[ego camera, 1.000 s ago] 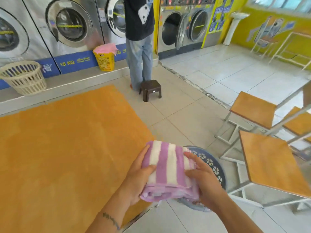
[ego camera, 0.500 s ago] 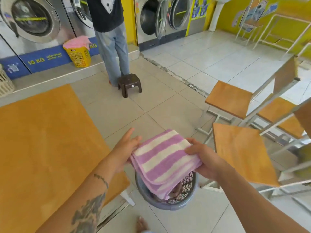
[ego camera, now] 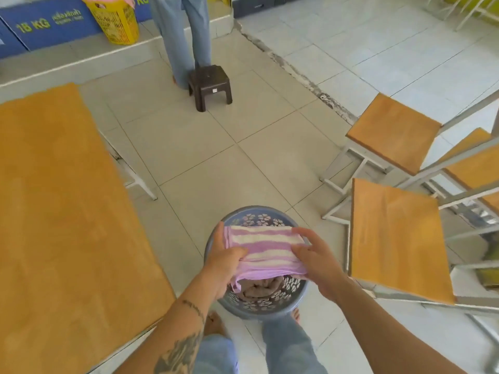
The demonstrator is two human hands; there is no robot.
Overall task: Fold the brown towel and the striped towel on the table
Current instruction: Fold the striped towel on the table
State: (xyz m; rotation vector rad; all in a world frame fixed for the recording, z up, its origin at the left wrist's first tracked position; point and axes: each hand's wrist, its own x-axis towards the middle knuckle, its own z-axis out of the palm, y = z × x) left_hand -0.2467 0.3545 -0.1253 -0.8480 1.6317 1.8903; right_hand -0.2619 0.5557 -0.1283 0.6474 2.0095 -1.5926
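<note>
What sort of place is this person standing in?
Probably a self-service laundry: a blue panel marked 18 KG, a yellow laundry basket, and a striped towel held over a grey basket.

Both bare forearms reach forward and down, drawing close at the hands. The left hand (ego camera: 225,263) grips the left edge of the striped towel (ego camera: 266,248), thumb on top. The right hand (ego camera: 317,261) holds the right edge, fingers curled onto it, back of the hand up. The left forearm is tattooed.
</note>
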